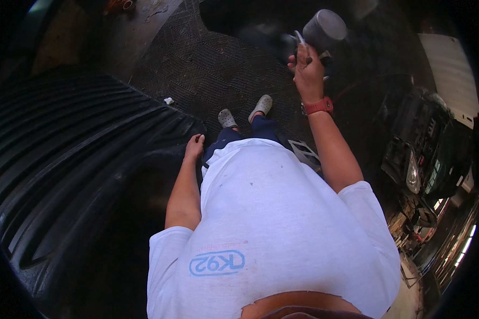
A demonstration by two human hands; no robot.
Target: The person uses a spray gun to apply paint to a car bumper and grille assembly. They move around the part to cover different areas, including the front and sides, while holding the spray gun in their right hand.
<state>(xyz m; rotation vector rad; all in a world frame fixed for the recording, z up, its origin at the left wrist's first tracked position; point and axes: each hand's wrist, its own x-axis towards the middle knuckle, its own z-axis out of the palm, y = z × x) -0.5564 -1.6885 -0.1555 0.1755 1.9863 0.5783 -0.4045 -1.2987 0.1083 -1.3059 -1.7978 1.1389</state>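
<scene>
Grey at the cup [327,27]: gripping a hand tool [299,38] in the right hand [308,74], with fingers wrapped round its handle, and holding it out ahead, beyond the pale clogs [260,108]. Holding the left hand [195,144] low with fingers loosely bent, just beside a ribbed black panel [90,117]; cannot tell whether gripping it.

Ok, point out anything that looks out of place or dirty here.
A small white scrap sits by the edge of the black ribbed panel; it looks like stray litter against those dark surfaces. Small dark spots also mark the white short-sleeved T-shirt.
</scene>
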